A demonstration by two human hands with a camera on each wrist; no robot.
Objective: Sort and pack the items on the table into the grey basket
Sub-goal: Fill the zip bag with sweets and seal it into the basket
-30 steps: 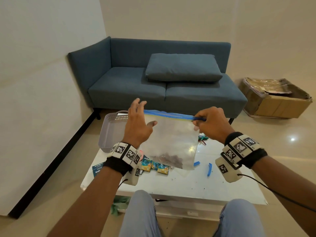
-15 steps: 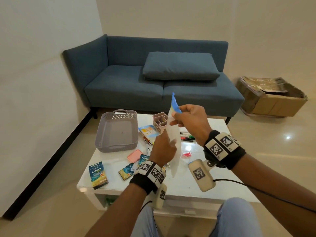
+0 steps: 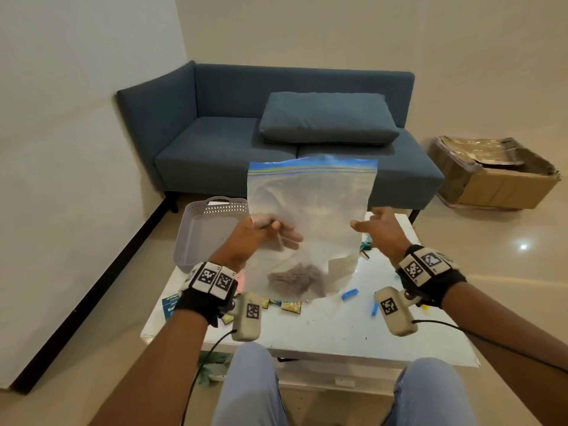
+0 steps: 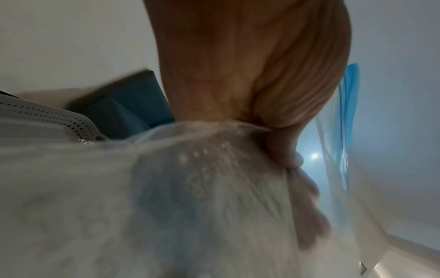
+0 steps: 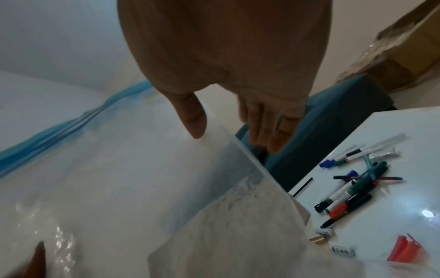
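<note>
A clear zip bag (image 3: 310,210) with a blue zip strip (image 3: 312,167) stands upright in the air before me, over the white table (image 3: 338,330). Some brown stuff (image 3: 295,279) lies in its bottom. My left hand (image 3: 276,230) pinches the bag's left edge, thumb in front and fingers behind the plastic; the left wrist view shows this grip (image 4: 281,141) on the bag (image 4: 166,197). My right hand (image 3: 365,221) has straight fingers at the bag's right edge; in the right wrist view its thumb (image 5: 194,120) touches the bag (image 5: 119,169). The grey basket (image 3: 209,232) sits empty at the table's far left.
Several pens and markers (image 5: 352,188) lie on the table's right side, with a red piece (image 5: 404,250) nearer. Blue clips (image 3: 349,293), small sachets (image 3: 290,305) and a blue box (image 3: 170,305) lie near the front. A blue sofa (image 3: 215,149) and a cardboard box (image 3: 498,179) stand behind.
The bag has turned from edge-on to facing me and stands higher. My right hand has let go of the zip strip and dropped to the right edge. My left hand now holds the left edge.
</note>
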